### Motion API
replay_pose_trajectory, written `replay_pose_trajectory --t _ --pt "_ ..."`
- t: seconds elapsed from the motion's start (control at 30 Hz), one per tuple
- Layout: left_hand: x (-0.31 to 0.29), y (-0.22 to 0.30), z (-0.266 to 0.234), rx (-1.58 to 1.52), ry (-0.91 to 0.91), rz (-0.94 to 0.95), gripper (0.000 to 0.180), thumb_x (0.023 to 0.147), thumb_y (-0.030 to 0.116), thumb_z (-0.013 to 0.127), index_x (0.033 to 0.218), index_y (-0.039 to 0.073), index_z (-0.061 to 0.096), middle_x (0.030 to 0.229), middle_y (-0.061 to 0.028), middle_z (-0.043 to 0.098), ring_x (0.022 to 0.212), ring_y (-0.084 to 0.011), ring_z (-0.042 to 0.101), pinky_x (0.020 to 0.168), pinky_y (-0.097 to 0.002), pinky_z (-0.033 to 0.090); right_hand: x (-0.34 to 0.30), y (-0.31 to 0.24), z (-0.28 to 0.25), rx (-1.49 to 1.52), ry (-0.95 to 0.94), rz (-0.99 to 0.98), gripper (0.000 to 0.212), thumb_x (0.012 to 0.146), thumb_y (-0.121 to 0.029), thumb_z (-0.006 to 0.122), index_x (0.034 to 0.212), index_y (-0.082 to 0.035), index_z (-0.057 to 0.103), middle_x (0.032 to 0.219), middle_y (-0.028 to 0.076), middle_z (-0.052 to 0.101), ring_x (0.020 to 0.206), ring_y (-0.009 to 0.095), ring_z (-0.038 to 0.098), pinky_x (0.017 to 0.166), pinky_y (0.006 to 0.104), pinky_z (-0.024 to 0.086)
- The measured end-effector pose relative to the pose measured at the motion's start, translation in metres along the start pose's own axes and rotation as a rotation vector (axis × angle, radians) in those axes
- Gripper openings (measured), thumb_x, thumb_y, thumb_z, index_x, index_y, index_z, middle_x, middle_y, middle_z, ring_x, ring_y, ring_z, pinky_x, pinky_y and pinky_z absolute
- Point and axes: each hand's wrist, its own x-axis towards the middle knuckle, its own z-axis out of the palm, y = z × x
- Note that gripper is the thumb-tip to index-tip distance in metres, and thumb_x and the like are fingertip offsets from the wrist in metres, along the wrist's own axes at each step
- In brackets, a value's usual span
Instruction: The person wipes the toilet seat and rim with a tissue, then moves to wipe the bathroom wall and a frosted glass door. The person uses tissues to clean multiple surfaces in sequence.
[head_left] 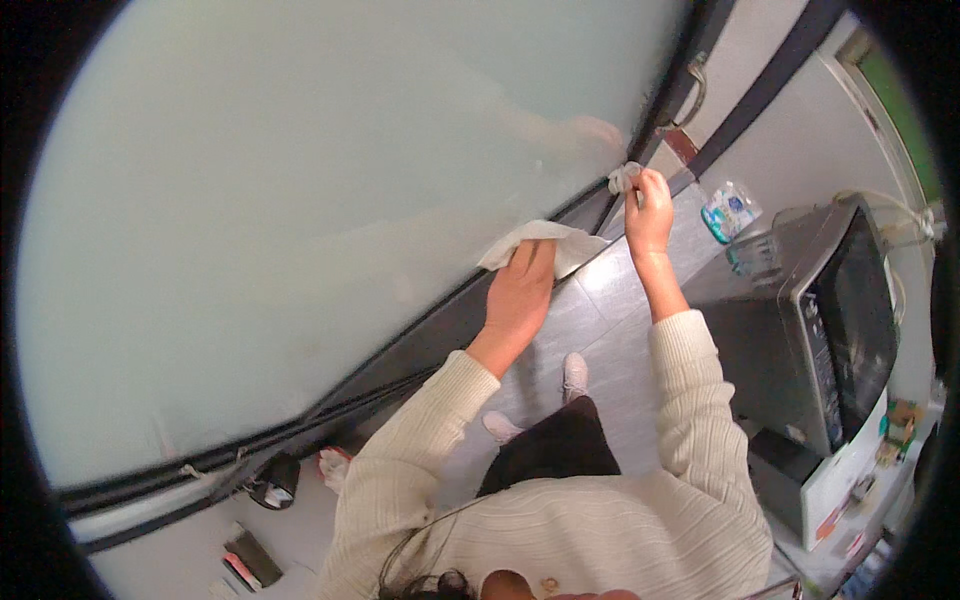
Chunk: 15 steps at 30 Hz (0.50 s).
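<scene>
My left hand [519, 298] holds a spread white wipe [570, 245] against the dark frame [425, 340] at the lower edge of a large frosted glass panel [330, 200]. Its fingertips are partly behind the wipe. Further right, my right hand [651, 210] pinches a crumpled white wipe [622, 178] at the frame's corner. A metal handle [697, 92] sits on the frame above that hand. Faint reflections of my arms show in the glass.
On the right stands a dark boxy appliance [780, 300] on a white cabinet [845, 470]. A blue and white soft pack [730, 212] lies beyond it near the wall. At lower left are a black round container [275, 482] and a dark-and-red box [252, 560]. Grey floor tiles [625, 350] lie below.
</scene>
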Motion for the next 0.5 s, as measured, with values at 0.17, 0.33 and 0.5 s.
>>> replay_pose_trajectory --t 0.17,0.33,0.5 --pt "-0.028 -0.042 -0.012 0.018 0.022 0.181 0.044 0.082 0.009 0.059 0.126 0.003 0.062 0.12 -0.0057 0.061 0.109 -0.0267 0.06 0.087 -0.037 0.054 -0.058 -0.074 0.035 0.244 0.169 0.221 0.025 0.076 0.005 0.06 0.099 -0.004 0.059 0.1 0.016 0.061 0.094 0.037 0.059 0.082 0.0426 0.049" --pt "-0.097 -0.083 -0.059 0.111 -0.032 0.203 0.03 0.08 0.007 0.065 0.109 0.005 0.071 0.107 -0.0066 0.066 0.098 -0.0274 0.064 0.083 -0.0361 0.053 -0.164 -0.217 0.058 0.742 0.068 0.507 0.021 0.077 0.002 0.067 0.092 -0.005 0.056 0.094 0.014 0.056 0.089 0.034 0.056 0.079 0.0383 0.048" --pt "-0.079 -0.07 -0.062 0.05 -0.105 0.077 0.021 0.083 0.005 0.07 0.104 0.004 0.072 0.1 -0.0074 0.066 0.095 -0.0278 0.064 0.082 -0.0375 0.053 -0.137 -0.188 0.058 0.63 0.066 0.788 0.024 0.077 0.008 0.065 0.095 -0.005 0.056 0.092 0.013 0.055 0.081 0.028 0.056 0.07 0.036 0.047"
